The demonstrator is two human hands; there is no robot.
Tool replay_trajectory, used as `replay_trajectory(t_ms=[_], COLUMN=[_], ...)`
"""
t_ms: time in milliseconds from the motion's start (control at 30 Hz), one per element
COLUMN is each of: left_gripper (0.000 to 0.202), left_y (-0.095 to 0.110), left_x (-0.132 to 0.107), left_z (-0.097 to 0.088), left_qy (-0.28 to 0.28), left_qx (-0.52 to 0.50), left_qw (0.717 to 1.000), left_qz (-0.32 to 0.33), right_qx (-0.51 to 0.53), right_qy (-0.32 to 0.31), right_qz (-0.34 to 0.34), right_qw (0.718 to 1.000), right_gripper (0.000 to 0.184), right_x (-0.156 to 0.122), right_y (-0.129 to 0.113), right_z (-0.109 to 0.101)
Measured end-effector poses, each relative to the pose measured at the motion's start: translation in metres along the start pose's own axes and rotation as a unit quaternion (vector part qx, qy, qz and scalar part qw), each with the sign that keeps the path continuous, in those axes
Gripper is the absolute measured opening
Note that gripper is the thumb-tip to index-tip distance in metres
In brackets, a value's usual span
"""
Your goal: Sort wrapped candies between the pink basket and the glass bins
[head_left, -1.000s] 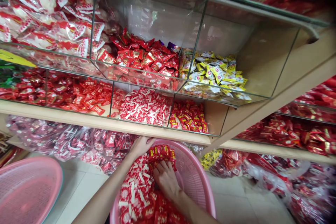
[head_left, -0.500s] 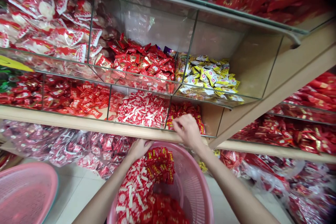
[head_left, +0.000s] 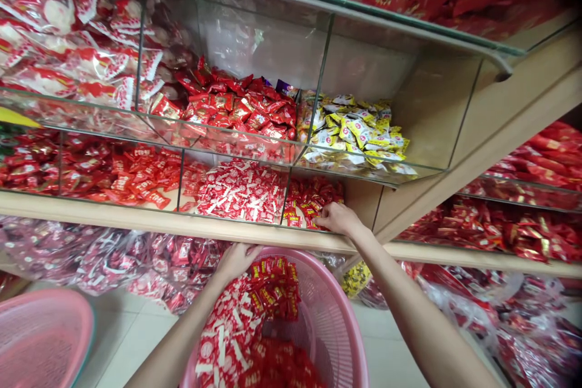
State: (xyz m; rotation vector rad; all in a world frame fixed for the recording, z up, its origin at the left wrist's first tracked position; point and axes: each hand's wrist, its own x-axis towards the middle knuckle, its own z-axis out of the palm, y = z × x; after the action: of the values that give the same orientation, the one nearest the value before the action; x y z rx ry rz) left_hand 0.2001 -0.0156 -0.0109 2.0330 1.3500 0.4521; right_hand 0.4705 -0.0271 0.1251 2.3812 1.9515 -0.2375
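My left hand (head_left: 236,259) grips the far rim of a pink plastic basket (head_left: 336,327) and holds it just under the wooden shelf edge. The basket carries red-and-white sweets (head_left: 222,333) on its left and red-and-yellow sweets (head_left: 275,291) towards the back. My right hand (head_left: 339,218) reaches into the lower right glass compartment (head_left: 313,200), which is filled with the same red-and-yellow sweets. Its fingers are curled down onto the sweets there; whether any are held is hidden.
Glass bins hold red-and-white sweets (head_left: 240,191), red sweets (head_left: 136,173), darker red sweets (head_left: 236,106) and yellow sweets (head_left: 359,130). Clear bags of sweets (head_left: 150,254) lie under the shelf. A second pink basket (head_left: 40,339) sits at the lower left on the tiled floor.
My right hand left the basket, rose to the shelf and now rests in the lower right compartment. My left hand has stayed on the basket rim.
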Motion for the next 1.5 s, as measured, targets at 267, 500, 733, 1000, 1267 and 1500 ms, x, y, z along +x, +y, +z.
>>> replay_trajectory(t_ms=[267,500,733,1000,1267,1500], left_gripper=[0.04,0.04,0.041,0.043,0.041,0.042], left_y=[0.001,-0.001,-0.002,0.002,0.002,0.004], left_x=[0.0,0.0,0.0,0.0,-0.001,-0.001], left_z=[0.001,0.002,0.001,0.0,0.0,-0.001], left_qy=[0.004,0.004,0.013,0.003,0.001,-0.003], left_qx=[0.005,0.013,0.013,0.016,0.01,0.004], left_qw=[1.0,1.0,1.0,1.0,1.0,1.0], left_qz=[0.001,0.008,0.024,0.002,0.0,-0.007], right_qx=[0.071,0.035,-0.063,-0.066,-0.01,0.084], right_qy=[-0.059,0.02,0.062,0.071,0.118,0.168], right_qz=[-0.028,-0.082,-0.153,-0.152,-0.165,-0.187], right_qw=[0.995,0.996,0.984,0.984,0.979,0.964], right_gripper=[0.019,0.02,0.029,0.03,0.021,0.027], right_x=[0.01,0.01,0.019,0.023,0.021,-0.002], right_y=[0.005,-0.005,-0.009,-0.004,-0.004,-0.004], right_z=[0.004,-0.011,0.003,0.015,0.017,0.0])
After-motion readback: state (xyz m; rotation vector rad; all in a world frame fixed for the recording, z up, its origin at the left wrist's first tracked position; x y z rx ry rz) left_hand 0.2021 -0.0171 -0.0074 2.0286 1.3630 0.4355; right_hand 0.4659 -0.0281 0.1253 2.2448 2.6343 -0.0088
